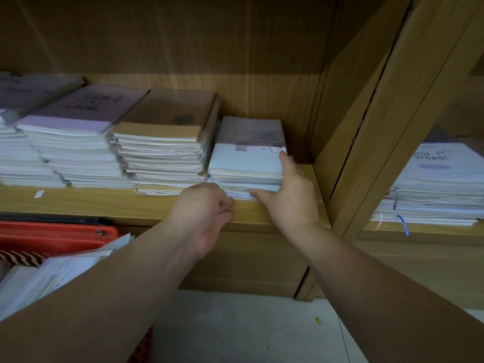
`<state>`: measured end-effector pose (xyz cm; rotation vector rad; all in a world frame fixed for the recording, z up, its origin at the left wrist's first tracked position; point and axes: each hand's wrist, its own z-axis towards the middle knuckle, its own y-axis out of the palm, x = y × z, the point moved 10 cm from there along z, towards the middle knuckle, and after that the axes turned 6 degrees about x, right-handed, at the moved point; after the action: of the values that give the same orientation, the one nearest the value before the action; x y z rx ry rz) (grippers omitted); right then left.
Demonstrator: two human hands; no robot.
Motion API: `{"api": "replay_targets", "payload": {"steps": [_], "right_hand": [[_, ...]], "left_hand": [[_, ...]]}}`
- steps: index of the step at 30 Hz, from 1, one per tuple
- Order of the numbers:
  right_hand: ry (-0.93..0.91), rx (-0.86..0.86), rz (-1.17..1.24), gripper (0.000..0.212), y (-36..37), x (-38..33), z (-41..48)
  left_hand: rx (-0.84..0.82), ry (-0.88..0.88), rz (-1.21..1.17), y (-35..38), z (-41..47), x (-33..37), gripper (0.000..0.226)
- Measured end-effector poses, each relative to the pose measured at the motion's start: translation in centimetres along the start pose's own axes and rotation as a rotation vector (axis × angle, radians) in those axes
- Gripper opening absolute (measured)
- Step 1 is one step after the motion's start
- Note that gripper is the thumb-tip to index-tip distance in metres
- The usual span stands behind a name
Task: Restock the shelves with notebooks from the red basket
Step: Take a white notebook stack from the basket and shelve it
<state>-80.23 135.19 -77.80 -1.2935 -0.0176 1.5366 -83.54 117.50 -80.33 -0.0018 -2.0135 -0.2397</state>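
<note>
The right hand [290, 195] lies against the near right corner of the white stack [246, 158] of notebooks. Its fingers reach straight along the stack's right side to the top cover, and its thumb is spread flat across the lower front edge. It presses the stack rather than clutching it.

The left hand [207, 213] sits just left of that thumb, at the bottom front edge of the same stack, over the lip of the shelf [104, 203]. Its fingers are curled inward with the knuckles toward the stack. I cannot tell whether they pinch the lowest notebook or only touch it. The two hands are close together but apart.

The white stack lies flat on the shelf, directly ahead of both hands. Left of the left hand and touching the white stack is a taller brown stack [162, 142]. Beyond that is a lilac stack [76, 142]. Just right of the right hand stands the upright divider [366, 127], and past it is another pile [432, 184] in the next bay.

Below the left forearm, well apart from both hands, is the red basket [52, 234]. Loose wrapped notebooks [52, 271] lie tilted in it.
</note>
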Motion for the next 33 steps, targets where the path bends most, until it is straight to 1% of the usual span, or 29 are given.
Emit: {"api": "replay_targets", "payload": {"steps": [1, 3, 5, 6, 7, 8, 9, 11, 12, 13, 14, 15, 17, 18, 19, 20, 21, 22, 23, 24, 25, 27, 29, 33], "right_hand": [[0.005, -0.003, 0.014, 0.095, 0.3, -0.2, 0.4], [-0.001, -0.028, 0.022, 0.095, 0.9, -0.4, 1.0], [0.005, -0.101, 0.070, 0.097, 1.1, -0.1, 1.4], [0.037, -0.157, 0.152, 0.099, 1.2, 0.3, 1.5], [0.097, -0.217, 0.271, 0.102, 1.2, 0.7, 1.4], [0.184, -0.259, 0.405, 0.103, 1.4, 1.3, 1.3], [0.294, -0.274, 0.524, 0.100, 1.7, 2.2, 1.3], [0.467, -0.263, 0.671, 0.081, 2.5, 3.4, 1.4], [0.499, -0.254, 0.693, 0.071, 2.9, 3.7, 1.6], [0.508, -0.247, 0.690, 0.062, 3.1, 3.8, 1.9], [0.500, -0.241, 0.676, 0.054, 3.3, 3.7, 2.1], [0.483, -0.240, 0.656, 0.045, 3.3, 3.3, 2.4], [0.453, -0.239, 0.638, 0.032, 3.1, 2.8, 2.7], [0.450, -0.240, 0.641, 0.025, 3.0, 2.7, 2.8], [0.454, -0.249, 0.648, 0.019, 3.0, 2.8, 2.8], [0.448, -0.254, 0.655, 0.017, 3.0, 2.7, 2.8], [0.433, -0.259, 0.660, 0.018, 3.0, 2.7, 2.9], [0.409, -0.258, 0.663, 0.026, 2.8, 2.5, 3.0], [0.380, -0.249, 0.668, 0.035, 2.6, 2.3, 3.0], [0.349, -0.236, 0.673, 0.040, 2.3, 2.1, 3.2], [0.335, -0.231, 0.672, 0.039, 2.3, 2.0, 3.3], [0.344, -0.246, 0.673, 0.035, 2.6, 2.2, 3.3], [0.372, -0.262, 0.682, 0.028, 3.1, 2.3, 3.3], [0.386, -0.240, 0.672, 0.025, 3.6, 2.3, 3.9]], "left_hand": [[-0.004, -0.002, -0.037, 0.2, 0.5, 0.2, 0.022], [0.029, -0.009, -0.106, 0.2, 0.9, 0.6, 0.031], [-0.018, 0.008, -0.096, 0.4, 0.9, 0.6, 0.024], [-0.056, 0.009, -0.068, 0.7, 0.5, 0.6, 0.023], [-0.083, 0.031, -0.013, 0.6, 0.2, 0.7, 0.021], [-0.102, 0.067, 0.051, 0.3, 0.0, 0.8, 0.024], [-0.091, 0.112, 0.133, -0.3, 0.0, 1.0, 0.029], [-0.014, 0.236, 0.343, -1.8, 0.0, 2.0, 0.032], [0.024, 0.337, 0.459, -2.2, -0.1, 3.0, 0.030], [0.058, 0.486, 0.590, -2.4, -0.5, 4.5, 0.027], [0.084, 0.684, 0.737, -2.1, -1.2, 6.1, 0.025], [0.116, 0.918, 0.882, -1.3, -2.2, 7.9, 0.025], [0.148, 1.363, 1.089, 0.7, -4.3, 10.2, 0.026], [0.176, 1.518, 1.176, 1.7, -4.9, 10.8, 0.030], [0.210, 1.596, 1.292, 2.6, -4.7, 11.2, 0.037], [0.229, 1.579, 1.445, 3.4, -3.6, 11.3, 0.046], [0.220, 1.502, 1.621, 4.1, -2.1, 11.3, 0.057], [0.201, 1.413, 1.789, 4.7, -0.7, 11.2, 0.065], [0.176, 1.334, 1.919, 4.9, 0.5, 11.1, 0.067], [0.151, 1.280, 1.992, 5.0, 1.3, 11.1, 0.064], [0.134, 1.247, 2.032, 5.1, 1.9, 11.2, 0.061], [0.118, 1.228, 2.035, 5.0, 2.6, 11.6, 0.056], [0.121, 1.235, 2.020, 5.0, 3.0, 11.6, 0.054], [0.144, 1.275, 2.015, 4.7, 3.6, 10.9, 0.052]]}}
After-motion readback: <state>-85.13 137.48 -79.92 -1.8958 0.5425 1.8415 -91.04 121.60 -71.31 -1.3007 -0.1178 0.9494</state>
